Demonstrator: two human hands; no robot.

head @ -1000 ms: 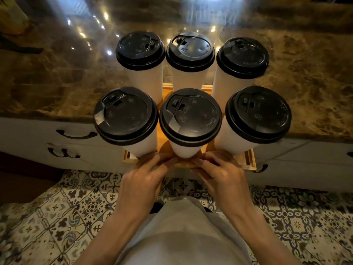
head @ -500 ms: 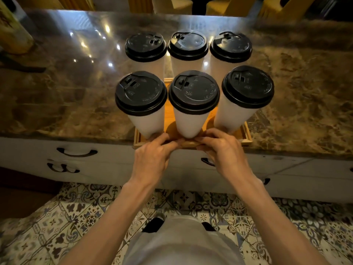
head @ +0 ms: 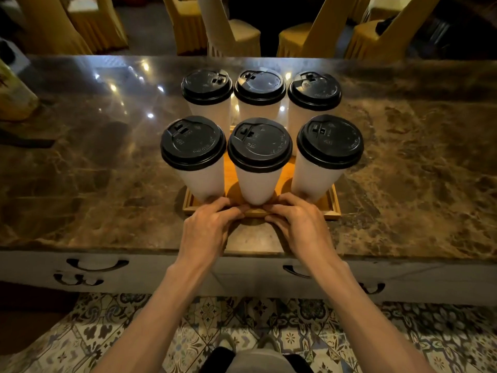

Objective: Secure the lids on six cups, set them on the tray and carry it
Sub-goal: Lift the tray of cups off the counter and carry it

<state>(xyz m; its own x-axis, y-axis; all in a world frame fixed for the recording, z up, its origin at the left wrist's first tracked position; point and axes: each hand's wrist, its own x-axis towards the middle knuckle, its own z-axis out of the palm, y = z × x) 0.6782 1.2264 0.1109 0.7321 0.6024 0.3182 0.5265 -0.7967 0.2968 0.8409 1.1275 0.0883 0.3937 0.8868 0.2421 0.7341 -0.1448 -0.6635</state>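
Note:
Several white paper cups with black lids stand in two rows on a wooden tray (head: 332, 210). The front row holds a left cup (head: 200, 179), a middle cup (head: 258, 184) and a right cup (head: 313, 181); the back cups (head: 259, 109) stand behind them. The tray rests on the brown marble counter (head: 107, 184), its near rim a little in from the counter's front edge. My left hand (head: 207, 230) and my right hand (head: 298, 227) both grip the tray's near rim, fingers curled over it, close together at the middle.
Yellow-covered chairs (head: 234, 30) stand beyond the counter's far edge. A pale yellow object (head: 13, 98) sits at the far left of the counter. White drawers with dark handles (head: 96, 265) run below the front edge. Patterned floor tiles lie underfoot.
The tray with the cups has moved forward, from hanging in front of the counter edge to lying fully on the counter. Both hands kept their hold and my arms stretched out.

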